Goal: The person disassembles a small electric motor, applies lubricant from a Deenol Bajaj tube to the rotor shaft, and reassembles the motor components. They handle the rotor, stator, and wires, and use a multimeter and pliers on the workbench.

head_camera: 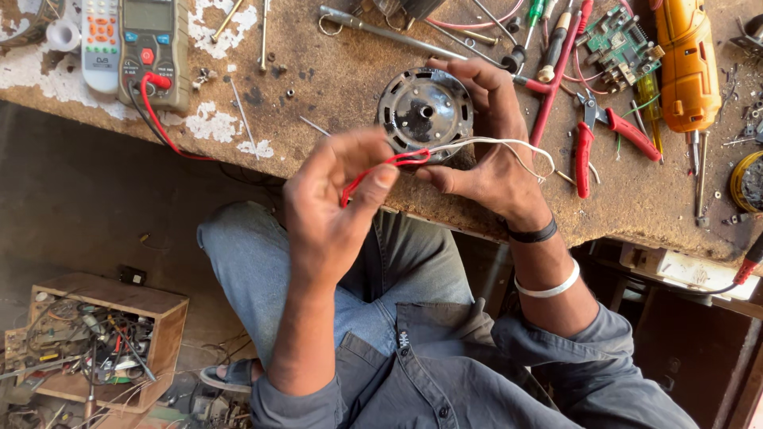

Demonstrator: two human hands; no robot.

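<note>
A round grey metal motor stands on its edge near the front of the worn wooden workbench. My right hand wraps around the motor's right side and steadies it. White wires run from the motor over that hand. My left hand is raised in front of the bench edge and pinches a red wire that leads from the motor's lower side.
A multimeter with red lead and a remote control lie at the bench's left. Red-handled pliers, screwdrivers, a green circuit board and a yellow power tool crowd the right. A wooden box of parts sits on the floor.
</note>
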